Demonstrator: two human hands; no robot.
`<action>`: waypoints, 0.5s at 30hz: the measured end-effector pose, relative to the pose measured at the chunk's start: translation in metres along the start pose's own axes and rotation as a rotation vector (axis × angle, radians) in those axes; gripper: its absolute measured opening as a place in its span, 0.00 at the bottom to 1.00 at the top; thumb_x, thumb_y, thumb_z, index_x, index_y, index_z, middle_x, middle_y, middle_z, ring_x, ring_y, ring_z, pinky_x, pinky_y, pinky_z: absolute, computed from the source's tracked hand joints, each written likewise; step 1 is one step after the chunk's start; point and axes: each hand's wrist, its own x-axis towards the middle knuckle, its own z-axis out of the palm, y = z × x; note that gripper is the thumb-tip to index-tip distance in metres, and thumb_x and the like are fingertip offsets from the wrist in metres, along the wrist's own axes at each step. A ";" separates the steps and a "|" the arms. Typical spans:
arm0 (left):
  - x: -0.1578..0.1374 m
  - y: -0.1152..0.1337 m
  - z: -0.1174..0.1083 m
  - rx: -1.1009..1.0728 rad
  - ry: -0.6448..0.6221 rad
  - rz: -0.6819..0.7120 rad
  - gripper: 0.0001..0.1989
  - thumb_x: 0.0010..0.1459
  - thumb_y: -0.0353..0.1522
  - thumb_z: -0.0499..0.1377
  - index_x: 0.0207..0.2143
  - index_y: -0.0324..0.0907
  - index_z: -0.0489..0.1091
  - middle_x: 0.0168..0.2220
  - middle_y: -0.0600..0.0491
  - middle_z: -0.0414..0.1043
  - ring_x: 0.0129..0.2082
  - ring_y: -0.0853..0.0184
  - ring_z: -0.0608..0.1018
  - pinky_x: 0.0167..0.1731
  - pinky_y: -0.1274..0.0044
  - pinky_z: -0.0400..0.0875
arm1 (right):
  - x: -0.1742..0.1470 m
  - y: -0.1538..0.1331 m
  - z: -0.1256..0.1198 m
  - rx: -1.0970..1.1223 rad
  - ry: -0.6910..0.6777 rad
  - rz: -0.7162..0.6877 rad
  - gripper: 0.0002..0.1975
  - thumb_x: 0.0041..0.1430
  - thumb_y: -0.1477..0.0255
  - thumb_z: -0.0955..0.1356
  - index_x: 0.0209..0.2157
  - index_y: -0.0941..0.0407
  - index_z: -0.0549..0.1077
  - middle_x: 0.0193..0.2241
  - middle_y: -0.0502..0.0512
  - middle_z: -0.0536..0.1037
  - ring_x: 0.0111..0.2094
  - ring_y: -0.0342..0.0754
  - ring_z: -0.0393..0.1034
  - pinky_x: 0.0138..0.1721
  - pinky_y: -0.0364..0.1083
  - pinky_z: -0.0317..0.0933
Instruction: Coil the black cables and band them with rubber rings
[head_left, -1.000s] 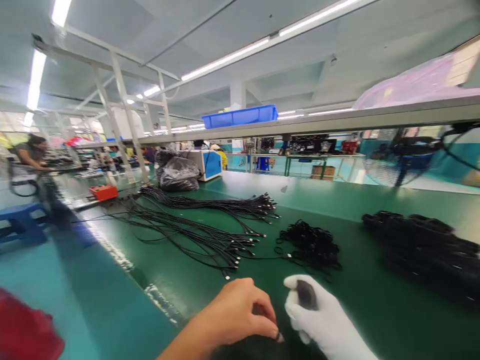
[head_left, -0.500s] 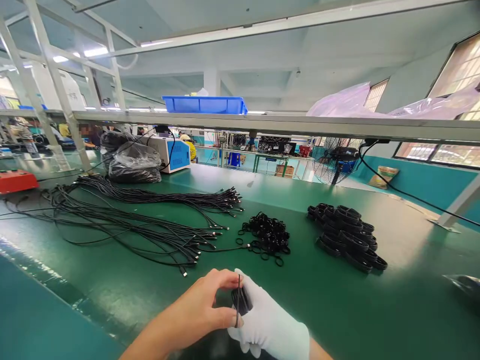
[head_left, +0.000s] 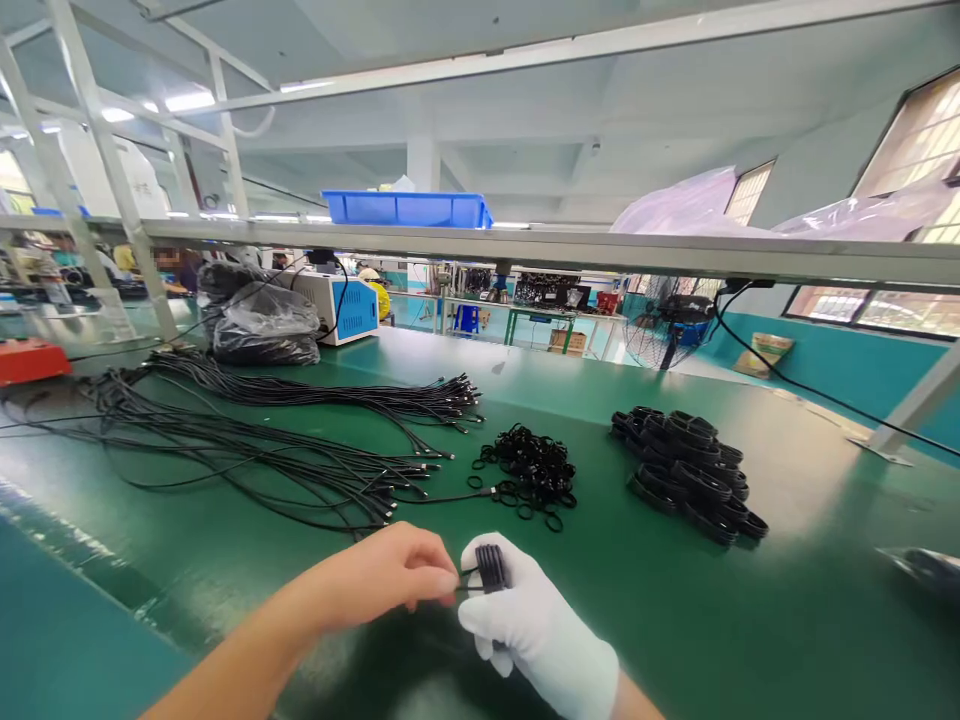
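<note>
My right hand (head_left: 525,610), in a white glove, is closed around a coiled black cable (head_left: 491,568), its windings showing between thumb and fingers. Just left of it, my bare left hand (head_left: 394,570) pinches thin black strands that run to the coil; they look like a stretched rubber ring, though the fingers hide part of them. Beyond my hands lies a pile of small black rings (head_left: 536,462). Several loose black cables (head_left: 300,465) with metal plugs stretch across the left of the green table (head_left: 600,610). Coiled cables (head_left: 690,470) are heaped on the right.
A bagged bundle (head_left: 262,320) and a blue-and-white machine (head_left: 341,308) stand at the back left. A red box (head_left: 34,360) is at the far left. Overhead runs a shelf (head_left: 555,245) with a blue tray (head_left: 409,210). A clear plastic bag (head_left: 926,570) lies at the right edge.
My left hand has moved left, from across the coil to beside it, drawing the thin strands sideways. Its fingers have come together. My right hand has turned the coil slightly.
</note>
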 end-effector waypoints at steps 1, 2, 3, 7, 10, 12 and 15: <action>-0.002 -0.001 0.002 -0.015 0.043 0.003 0.11 0.53 0.35 0.53 0.34 0.41 0.72 0.32 0.55 0.76 0.30 0.67 0.73 0.28 0.80 0.62 | 0.001 0.000 -0.002 0.067 -0.073 0.034 0.16 0.37 0.78 0.64 0.32 0.55 0.61 0.16 0.40 0.63 0.13 0.37 0.54 0.15 0.38 0.47; -0.005 -0.001 0.005 -0.019 0.095 0.007 0.11 0.54 0.35 0.51 0.34 0.41 0.71 0.33 0.55 0.75 0.31 0.67 0.72 0.28 0.80 0.62 | 0.001 0.002 -0.004 0.114 -0.134 0.047 0.17 0.35 0.80 0.64 0.32 0.55 0.60 0.16 0.40 0.63 0.13 0.36 0.54 0.14 0.38 0.47; -0.008 -0.001 0.011 -0.011 0.147 0.008 0.11 0.55 0.36 0.51 0.33 0.41 0.71 0.33 0.55 0.75 0.31 0.67 0.72 0.28 0.80 0.62 | 0.002 0.003 -0.006 0.135 -0.166 0.049 0.19 0.34 0.81 0.65 0.33 0.55 0.60 0.17 0.40 0.64 0.13 0.36 0.55 0.14 0.38 0.48; -0.024 0.008 0.044 0.230 0.352 0.023 0.13 0.58 0.36 0.47 0.32 0.44 0.71 0.31 0.54 0.74 0.31 0.64 0.72 0.30 0.77 0.62 | 0.003 0.004 -0.009 0.042 -0.020 0.038 0.20 0.33 0.83 0.63 0.33 0.54 0.60 0.18 0.39 0.61 0.14 0.36 0.54 0.14 0.38 0.46; -0.031 0.016 0.064 0.474 0.398 0.105 0.15 0.57 0.34 0.47 0.34 0.46 0.73 0.32 0.50 0.75 0.33 0.60 0.73 0.31 0.74 0.61 | -0.003 -0.004 -0.012 -0.073 0.030 -0.120 0.19 0.32 0.84 0.63 0.31 0.55 0.62 0.20 0.40 0.59 0.19 0.34 0.52 0.18 0.37 0.47; -0.028 0.017 0.066 0.443 0.376 0.091 0.16 0.57 0.32 0.46 0.33 0.47 0.74 0.32 0.51 0.76 0.32 0.61 0.74 0.30 0.75 0.61 | -0.008 -0.009 -0.015 -0.033 -0.085 -0.171 0.21 0.32 0.85 0.64 0.33 0.55 0.64 0.22 0.41 0.63 0.21 0.35 0.55 0.20 0.36 0.50; -0.017 0.011 0.055 0.178 0.247 0.014 0.16 0.56 0.30 0.47 0.25 0.45 0.73 0.26 0.54 0.75 0.27 0.65 0.74 0.28 0.77 0.62 | -0.012 -0.007 -0.019 0.245 -0.362 -0.132 0.26 0.33 0.83 0.68 0.38 0.54 0.62 0.22 0.44 0.70 0.18 0.37 0.61 0.17 0.37 0.53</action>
